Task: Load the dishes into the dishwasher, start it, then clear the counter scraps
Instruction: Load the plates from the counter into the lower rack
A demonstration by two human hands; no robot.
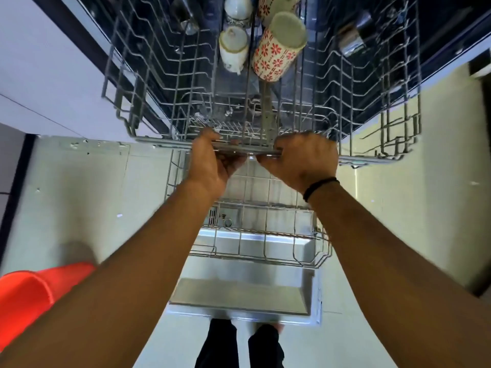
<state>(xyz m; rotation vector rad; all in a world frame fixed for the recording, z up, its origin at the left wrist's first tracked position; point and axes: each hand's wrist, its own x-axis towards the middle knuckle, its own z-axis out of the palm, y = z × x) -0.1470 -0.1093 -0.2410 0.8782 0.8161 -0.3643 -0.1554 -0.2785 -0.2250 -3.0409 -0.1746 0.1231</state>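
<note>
The dishwasher's upper wire rack is pulled out in front of me. Both hands grip its front rail: my left hand from below left, my right hand beside it, a black band on that wrist. In the rack's middle stand a mug with red flowers and a white cup with a gold rim; more white and patterned cups sit behind them. Below my hands the lower rack rests on the open dishwasher door.
A shiny metal cup lies at the rack's right side and a glass at the back left. An orange object is at the lower left. Pale floor lies on both sides, white cabinet fronts to the left. My legs are below the door.
</note>
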